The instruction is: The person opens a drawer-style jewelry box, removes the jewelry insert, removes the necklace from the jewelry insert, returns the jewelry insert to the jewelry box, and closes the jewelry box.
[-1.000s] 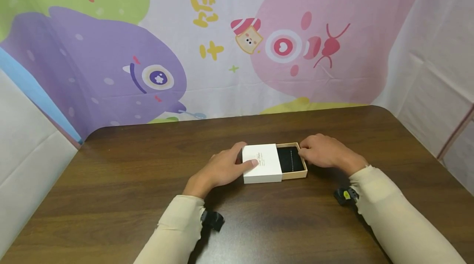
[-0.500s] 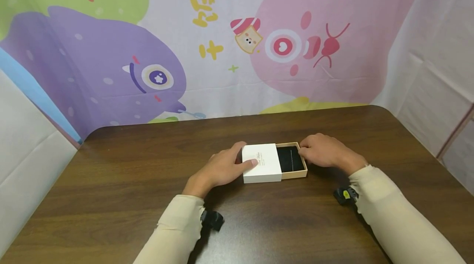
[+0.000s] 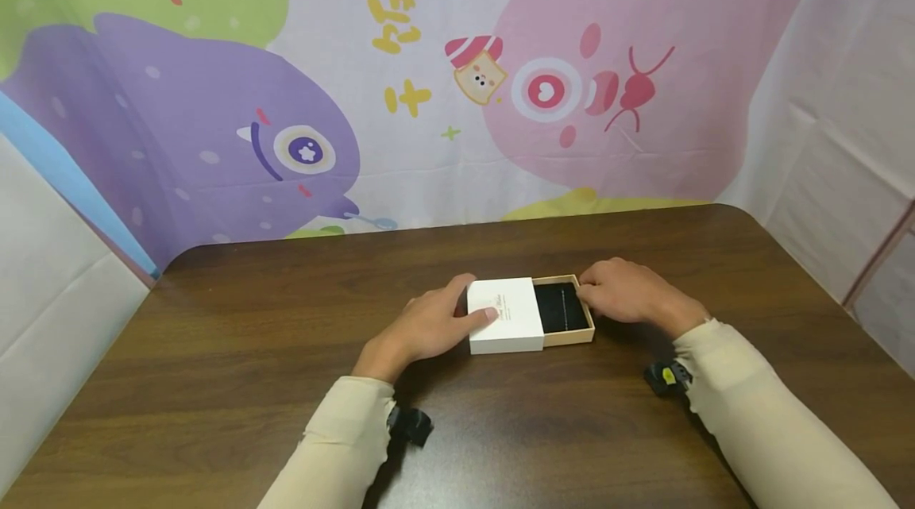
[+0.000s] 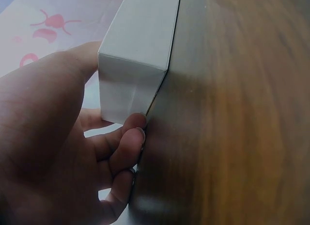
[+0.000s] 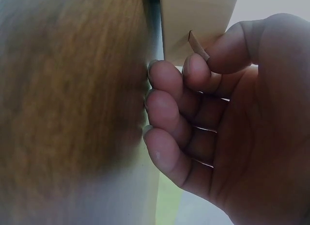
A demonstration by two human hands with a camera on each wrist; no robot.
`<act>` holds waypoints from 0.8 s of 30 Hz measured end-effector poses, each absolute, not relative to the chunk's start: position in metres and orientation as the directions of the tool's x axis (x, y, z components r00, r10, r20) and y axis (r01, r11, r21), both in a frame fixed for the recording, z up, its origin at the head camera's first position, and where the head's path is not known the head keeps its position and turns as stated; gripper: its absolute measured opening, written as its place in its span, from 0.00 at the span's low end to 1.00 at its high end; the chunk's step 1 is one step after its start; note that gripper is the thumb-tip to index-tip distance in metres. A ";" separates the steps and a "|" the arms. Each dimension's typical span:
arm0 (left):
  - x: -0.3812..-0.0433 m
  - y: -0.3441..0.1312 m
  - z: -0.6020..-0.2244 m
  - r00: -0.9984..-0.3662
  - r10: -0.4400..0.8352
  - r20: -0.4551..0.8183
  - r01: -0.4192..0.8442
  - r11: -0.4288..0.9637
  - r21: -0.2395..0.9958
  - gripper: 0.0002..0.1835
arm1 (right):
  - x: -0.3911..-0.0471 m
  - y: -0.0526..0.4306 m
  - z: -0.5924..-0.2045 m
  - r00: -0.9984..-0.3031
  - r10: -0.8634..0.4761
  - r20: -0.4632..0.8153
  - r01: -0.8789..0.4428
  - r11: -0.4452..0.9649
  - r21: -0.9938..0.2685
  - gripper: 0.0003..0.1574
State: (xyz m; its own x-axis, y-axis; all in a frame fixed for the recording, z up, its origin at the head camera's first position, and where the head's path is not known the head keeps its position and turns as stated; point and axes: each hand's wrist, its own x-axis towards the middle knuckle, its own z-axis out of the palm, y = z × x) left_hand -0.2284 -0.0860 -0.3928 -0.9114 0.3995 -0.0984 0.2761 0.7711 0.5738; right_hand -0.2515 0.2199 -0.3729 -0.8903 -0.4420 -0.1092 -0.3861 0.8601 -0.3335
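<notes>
A white jewelry box sleeve lies on the table, with small lettering on its top. Its tan drawer sticks partly out to the right. Inside the drawer is a black pad with a thin silver chain across it. My left hand grips the sleeve's left end, thumb on top; in the left wrist view some fingertips rest on the table beside its corner. At the drawer's right end, my right hand pinches a small brown pull tab between thumb and index finger, its other fingers curled.
The brown wooden table has rounded far corners. Behind it hangs a cartoon-printed cloth, with pale cloth at the right side. Each sleeved forearm carries a black wrist device.
</notes>
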 end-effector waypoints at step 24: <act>-0.230 -0.087 -0.394 -0.910 0.406 -0.082 0.291 0.766 0.573 0.35 | -0.252 0.222 -0.373 -0.891 -0.438 -0.119 -0.374 0.858 -0.352 0.21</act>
